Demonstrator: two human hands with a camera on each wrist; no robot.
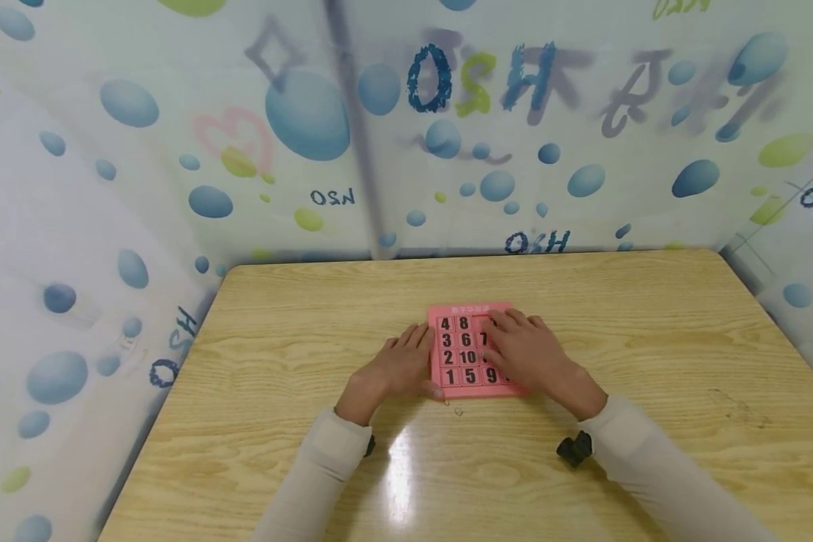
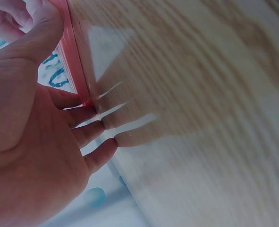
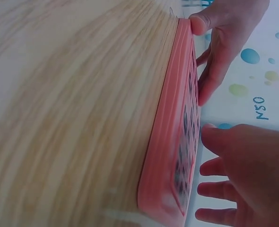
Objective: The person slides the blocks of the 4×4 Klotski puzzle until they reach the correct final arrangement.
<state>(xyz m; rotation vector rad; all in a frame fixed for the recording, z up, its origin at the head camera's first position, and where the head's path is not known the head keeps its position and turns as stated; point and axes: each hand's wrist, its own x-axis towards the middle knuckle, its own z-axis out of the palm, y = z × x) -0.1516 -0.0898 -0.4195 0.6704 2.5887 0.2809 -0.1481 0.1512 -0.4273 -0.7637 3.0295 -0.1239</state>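
A pink number sliding puzzle [image 1: 477, 393] lies flat on the table, with black digits on its tiles. My left hand [image 1: 404, 365] holds its left side, the thumb at the near left corner and the fingers along the left edge. In the left wrist view those fingertips reach down to the tabletop beside the pink frame [image 2: 77, 59]. Over the right-hand columns is my right hand [image 1: 525, 346], fingers spread and loosely bent, covering several tiles. The right wrist view shows its thumb [image 3: 215, 138] close to the tile faces; whether it touches them I cannot tell.
The wood-grain table [image 1: 298, 316] runs back to a wall sheet [image 1: 406, 173] printed with blue and green drops. Two small thin loops [image 1: 458, 412] lie by the puzzle's near edge. A dark device [image 1: 574, 449] sits at the right wrist.
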